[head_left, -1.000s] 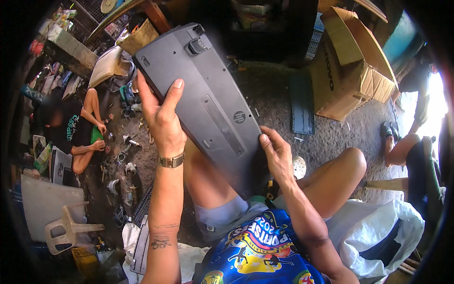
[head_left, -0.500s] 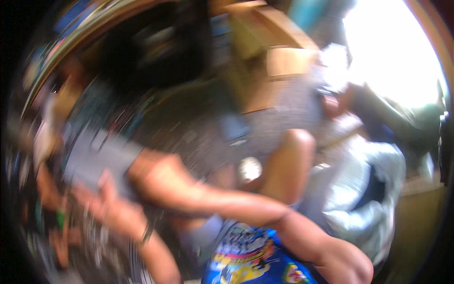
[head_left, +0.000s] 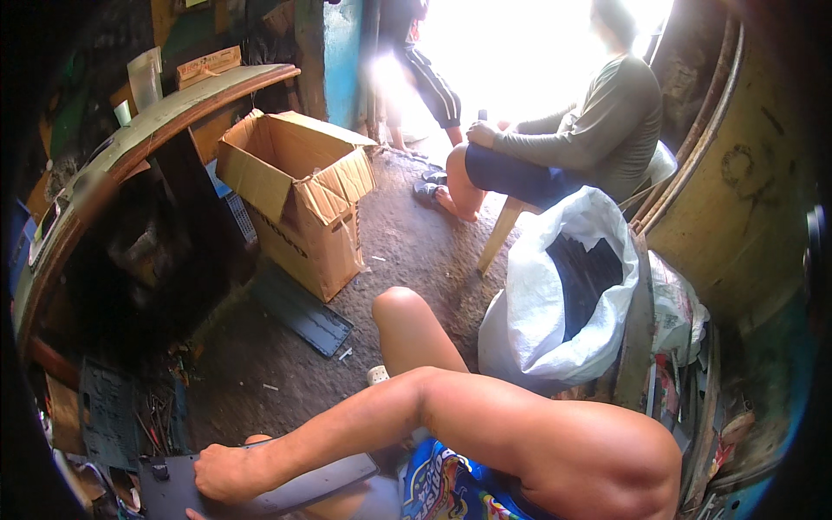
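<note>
A flat dark-grey panel [head_left: 325, 482] lies across my lap at the lower left, its long side running left to right. My right hand [head_left: 227, 473] rests on it, fingers curled closed. Whatever those fingers hold, if anything, is hidden. Beside the hand, near the panel's left end, is a small black piece [head_left: 159, 469]. Only a fingertip of my left hand [head_left: 192, 514] shows at the lower edge, close to the panel; its other fingers are out of sight.
A tall open cardboard box [head_left: 316, 230] stands ahead, with another dark panel [head_left: 303, 314] on the floor. To the right is a white sack [head_left: 529, 316] of dark flat pieces. A seated person [head_left: 607, 130] is beyond it. A curved counter [head_left: 186, 97] runs along the left.
The view has swung and sharpened from a blur. My left hand, spread and visible before, has dropped almost out of the lower edge. My right arm and the panel now appear lower.
</note>
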`<state>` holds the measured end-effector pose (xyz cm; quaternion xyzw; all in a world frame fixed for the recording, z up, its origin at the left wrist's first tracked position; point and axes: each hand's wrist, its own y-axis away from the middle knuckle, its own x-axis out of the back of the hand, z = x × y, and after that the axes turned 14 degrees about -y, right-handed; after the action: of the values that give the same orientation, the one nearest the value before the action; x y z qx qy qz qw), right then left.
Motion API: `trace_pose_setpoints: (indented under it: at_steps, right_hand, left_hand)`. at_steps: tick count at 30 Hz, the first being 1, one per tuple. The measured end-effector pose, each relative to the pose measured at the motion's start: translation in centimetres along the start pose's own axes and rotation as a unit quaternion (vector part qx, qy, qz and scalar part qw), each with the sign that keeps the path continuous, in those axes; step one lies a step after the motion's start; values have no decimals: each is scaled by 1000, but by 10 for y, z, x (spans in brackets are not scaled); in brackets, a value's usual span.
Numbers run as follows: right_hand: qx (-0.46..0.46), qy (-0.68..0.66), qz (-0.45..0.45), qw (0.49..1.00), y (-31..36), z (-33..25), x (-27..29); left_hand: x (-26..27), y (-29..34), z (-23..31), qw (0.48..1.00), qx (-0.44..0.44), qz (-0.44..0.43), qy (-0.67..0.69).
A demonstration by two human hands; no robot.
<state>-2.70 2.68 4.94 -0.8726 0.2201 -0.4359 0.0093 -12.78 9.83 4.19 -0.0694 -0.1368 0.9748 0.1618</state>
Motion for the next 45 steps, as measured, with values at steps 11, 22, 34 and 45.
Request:
trace_pose_setpoints:
  at_steps: [11, 22, 34, 45]
  right_hand:
    - [156, 103, -11, 982, -13, 19, -19]
    - [169, 154, -31, 973, -17, -16, -23]
    - [-92, -31, 86, 992, 83, 9, 17]
    - [-53, -79, 56, 994, 120, 12, -37]
  left_hand:
    - [5, 0, 5, 999, 39, 9, 5]
    - [16, -8, -11, 1000, -10, 19, 11]
    - [45, -15, -48, 994, 44, 69, 78]
    - [26, -16, -30, 994, -14, 93, -48]
